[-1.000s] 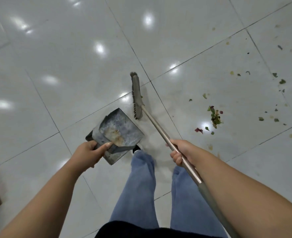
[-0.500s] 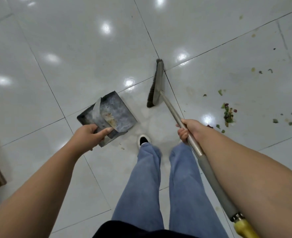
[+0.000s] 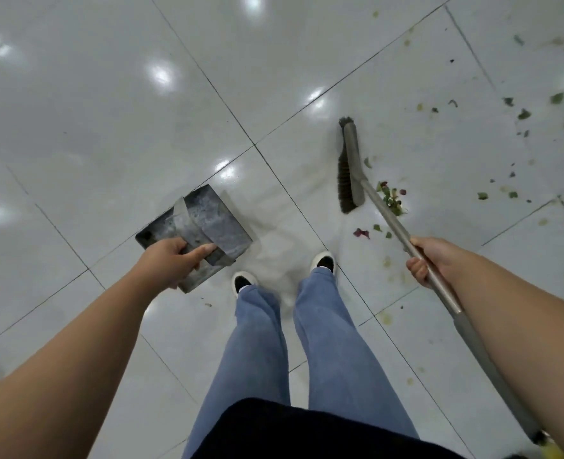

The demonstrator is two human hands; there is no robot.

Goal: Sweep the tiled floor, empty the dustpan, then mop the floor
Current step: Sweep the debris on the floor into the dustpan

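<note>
Tiled floor (image 3: 101, 104): leaf debris (image 3: 391, 198) lies just beside the broom head (image 3: 348, 167); right hand (image 3: 431, 258) wraps the broom handle (image 3: 390, 220); left hand (image 3: 171, 256) grips the dustpan (image 3: 207, 220), held near the shoes (image 3: 244, 281).

The left hand (image 3: 171, 256) grips a metal dustpan (image 3: 204, 223) at nine o'clock while the right hand (image 3: 429, 260) holds the broom (image 3: 350, 167), its bristles beside leaf scraps (image 3: 391, 197) at two o'clock.

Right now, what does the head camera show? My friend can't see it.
A person stands on a white tiled floor, the left hand holding a metal dustpan and the right hand gripping a broom. Leaf scraps lie beside the broom.
</note>
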